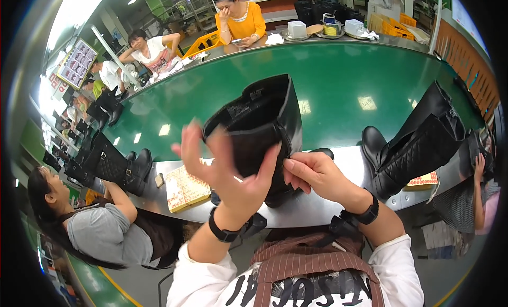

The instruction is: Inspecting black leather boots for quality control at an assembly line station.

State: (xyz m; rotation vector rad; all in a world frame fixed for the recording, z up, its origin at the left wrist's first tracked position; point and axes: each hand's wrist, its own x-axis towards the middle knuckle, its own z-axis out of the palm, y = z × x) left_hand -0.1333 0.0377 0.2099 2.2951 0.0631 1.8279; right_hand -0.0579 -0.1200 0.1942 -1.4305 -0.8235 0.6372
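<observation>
A tall black boot (292, 108) stands upright before me, its wide top opening tilted towards me and pale printing inside the shaft. My right hand (312, 172) pinches at the edge of the boot's shaft, on the right of its near side. Whatever small part lies between those fingertips is hidden. My left hand (227, 169) is at the near left of the shaft, its fingers spread and smeared by motion. The left thumb lies against or close to the shaft edge, beside the right fingertips. The boot's lower part is mostly hidden behind my hands.
Black quilted boots (418, 148) stand at right, on the metal ledge (346, 177) along a green belt (338, 69). A patterned stack of sheets (185, 188) lies left, near buckled boots (111, 164) and a co-worker (106, 227). Other people sit across the belt.
</observation>
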